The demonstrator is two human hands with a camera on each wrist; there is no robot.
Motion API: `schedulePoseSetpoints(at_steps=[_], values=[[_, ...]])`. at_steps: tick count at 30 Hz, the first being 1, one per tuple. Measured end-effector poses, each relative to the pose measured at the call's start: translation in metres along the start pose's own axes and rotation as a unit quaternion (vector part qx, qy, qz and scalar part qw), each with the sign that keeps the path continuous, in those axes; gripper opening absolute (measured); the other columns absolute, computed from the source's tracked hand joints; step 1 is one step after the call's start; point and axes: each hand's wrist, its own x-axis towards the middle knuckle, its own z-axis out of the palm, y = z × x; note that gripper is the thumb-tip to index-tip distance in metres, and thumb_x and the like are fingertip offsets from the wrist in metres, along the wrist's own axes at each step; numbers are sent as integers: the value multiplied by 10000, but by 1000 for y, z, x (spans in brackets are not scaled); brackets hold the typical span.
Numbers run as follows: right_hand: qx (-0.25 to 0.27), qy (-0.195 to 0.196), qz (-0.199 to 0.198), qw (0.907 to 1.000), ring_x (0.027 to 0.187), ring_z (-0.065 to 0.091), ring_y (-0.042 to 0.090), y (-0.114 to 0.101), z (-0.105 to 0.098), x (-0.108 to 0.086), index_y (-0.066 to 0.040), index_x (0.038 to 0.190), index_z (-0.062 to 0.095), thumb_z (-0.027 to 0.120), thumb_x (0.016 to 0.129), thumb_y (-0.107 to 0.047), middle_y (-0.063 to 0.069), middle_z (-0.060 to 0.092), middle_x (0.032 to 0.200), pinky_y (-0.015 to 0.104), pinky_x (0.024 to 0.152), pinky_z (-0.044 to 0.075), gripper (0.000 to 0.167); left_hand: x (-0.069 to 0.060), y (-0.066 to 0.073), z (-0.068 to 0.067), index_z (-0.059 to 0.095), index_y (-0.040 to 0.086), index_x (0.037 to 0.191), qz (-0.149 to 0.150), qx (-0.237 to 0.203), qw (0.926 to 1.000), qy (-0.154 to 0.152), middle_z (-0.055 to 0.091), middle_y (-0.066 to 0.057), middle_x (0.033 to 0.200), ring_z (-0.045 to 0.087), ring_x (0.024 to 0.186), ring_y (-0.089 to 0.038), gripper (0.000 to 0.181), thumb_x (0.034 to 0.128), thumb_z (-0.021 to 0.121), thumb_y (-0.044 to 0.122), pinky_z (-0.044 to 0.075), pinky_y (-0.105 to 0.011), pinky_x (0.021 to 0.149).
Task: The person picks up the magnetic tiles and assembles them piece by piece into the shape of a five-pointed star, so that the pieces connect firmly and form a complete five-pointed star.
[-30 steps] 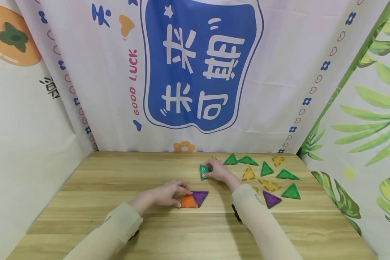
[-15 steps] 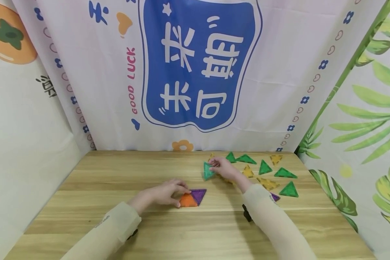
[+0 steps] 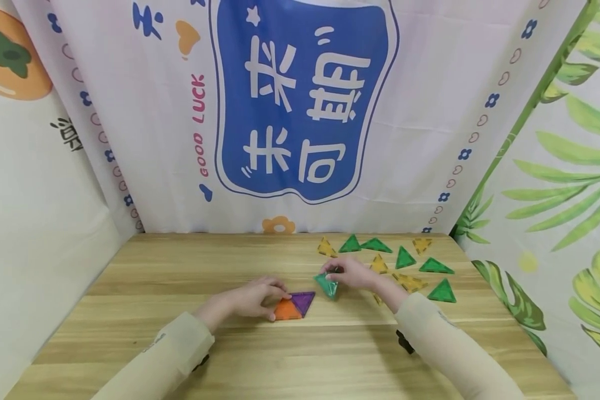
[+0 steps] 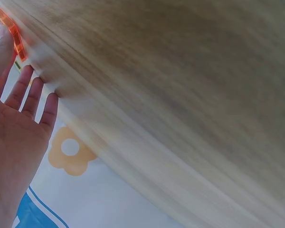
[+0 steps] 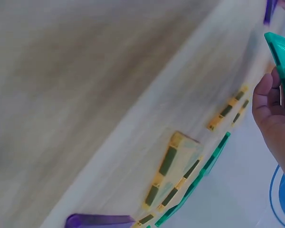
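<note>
My left hand (image 3: 255,299) has its thumb and index finger on the edges of an orange magnetic tile (image 3: 287,311), pinching it flat on the table. Against that tile's right side lies a purple triangular tile (image 3: 303,302). In the left wrist view the thumb touches the orange tile (image 4: 12,34), while the other fingers stretch out. Just to the right, my right hand (image 3: 352,273) pinches a green triangular tile (image 3: 327,285), tilted and held above the wood. The right wrist view shows this green tile (image 5: 284,59) between thumb and fingers, partly cut off by the frame edge.
Several loose tiles lie at the right rear, among them a yellow triangle (image 3: 326,248) and a green triangle (image 3: 443,291). Another purple tile (image 5: 99,221) shows in the right wrist view. A printed cloth (image 3: 170,166) hangs behind the wooden table (image 3: 180,266).
The right hand has drawn the green tile nearer, turning it so a corner points down, and has shifted slightly right. The left hand stays on the orange tile.
</note>
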Motion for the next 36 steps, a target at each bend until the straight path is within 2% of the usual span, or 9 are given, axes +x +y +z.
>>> schedulePoseSetpoints(at_steps=[5, 12, 20, 26, 32, 36], values=[[263, -259, 21, 9993, 845, 570, 88, -3, 9, -9, -189, 1071, 677, 598, 932, -195, -3, 663, 1103, 245, 682, 506, 161, -3, -1, -1, 563, 165, 1316, -51, -75, 10000, -36, 451, -92, 1381, 382, 1297, -306, 527, 829, 716, 294, 311, -528, 1067], [236, -441, -42, 9987, 1014, 583, 114, -1, 20, -16, -191, 1068, 678, 637, 902, -214, -54, 657, 1087, 272, 845, 484, 173, -3, 0, -1, 566, 155, 1312, -24, -80, 10000, -42, 447, -103, 1382, 379, 1296, -316, 527, 828, 715, 302, 319, -533, 1057], [163, -598, -269, 9977, 931, 577, 59, -4, 31, -12, -187, 1066, 682, 708, 840, -276, -78, 661, 1041, 243, 821, 470, 244, -2, 0, -1, 568, 166, 1312, -75, -74, 9999, -58, 445, -93, 1386, 376, 1301, -307, 522, 831, 712, 309, 318, -531, 1060], [152, -656, -370, 9970, 879, 552, 54, -5, 36, -8, -174, 1026, 689, 713, 839, -258, -87, 665, 1030, 212, 758, 458, 206, 0, -1, 0, 575, 174, 1307, -102, -93, 9999, -48, 460, -71, 1370, 389, 1291, -293, 512, 833, 713, 311, 321, -518, 1062], [-64, -573, -414, 9975, 744, 491, 57, -7, 38, -5, -173, 985, 640, 745, 808, -276, -102, 626, 888, 211, 670, 441, 230, 1, -3, 2, 574, 191, 1307, -158, -139, 9998, -60, 447, -75, 1388, 371, 1305, -303, 515, 829, 713, 322, 310, -535, 1063], [-247, -538, -409, 9974, 728, 498, 55, -9, 39, -4, -181, 988, 602, 763, 786, -296, -106, 605, 854, 215, 667, 456, 282, 2, -4, 2, 572, 201, 1310, -191, -156, 9997, -65, 441, -75, 1395, 366, 1310, -310, 517, 828, 714, 323, 308, -541, 1063]])
